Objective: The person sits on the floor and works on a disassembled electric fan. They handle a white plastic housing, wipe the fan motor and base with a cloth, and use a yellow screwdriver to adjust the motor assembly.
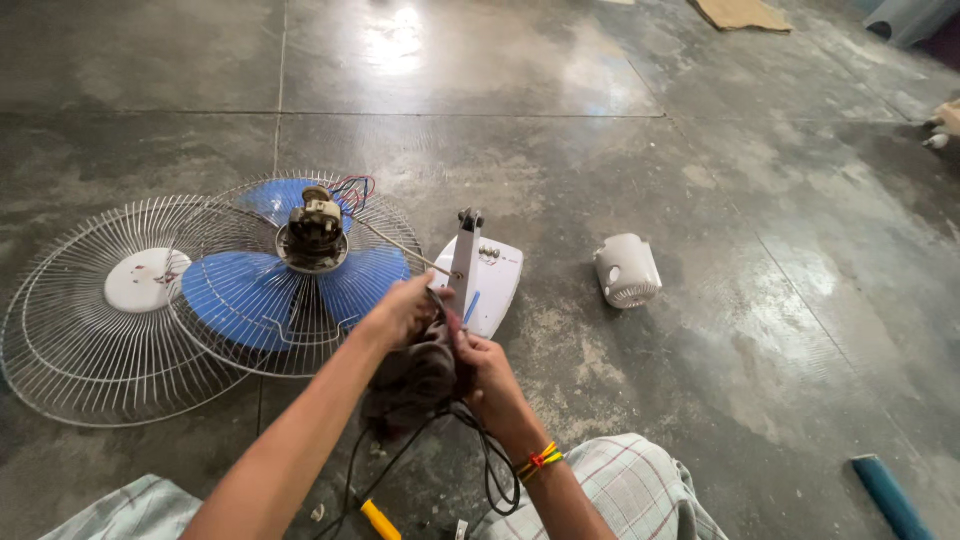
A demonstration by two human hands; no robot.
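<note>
My left hand (402, 312) and my right hand (482, 372) meet over a dark rag (418, 380), both gripping it at the foot of the white fan stand (482, 280), whose grey neck (464, 258) rises upright. My left fingers also pinch a thin tool or wire at the neck. Black cable (490, 470) loops under my right wrist, which wears coloured threads. To the left lies the blue fan blade (250, 295) with the bare motor (315, 232) on it, inside a wire grille (300, 270).
A second wire grille with a white centre disc (110, 310) lies at the far left. A white motor cover (627, 270) sits on the concrete floor at right. A yellow-handled screwdriver (380, 520) lies by my knees, a blue tube (890, 495) at bottom right, cardboard (740, 14) at the far top.
</note>
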